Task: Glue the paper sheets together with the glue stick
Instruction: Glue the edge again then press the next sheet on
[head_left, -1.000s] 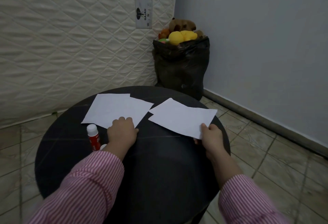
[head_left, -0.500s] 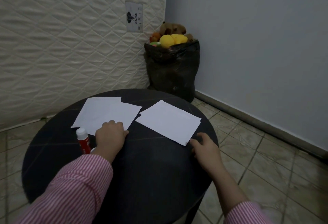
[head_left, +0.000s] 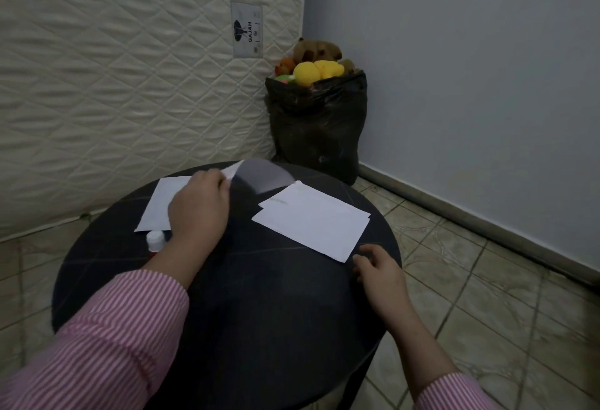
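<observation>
L hand (head_left: 198, 205) pinches top sheet (head_left: 259, 172), mid-frame; R hand (head_left: 378, 268) loose, holding nothing, lower right. I'd flip w/o creasing, then grab glue stick (head_left: 155, 240).

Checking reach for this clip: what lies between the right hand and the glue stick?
In the head view, bare dark table top and then the left hand's forearm lie between the right hand and the glue stick. The right-side sheets sit farther back.
</observation>
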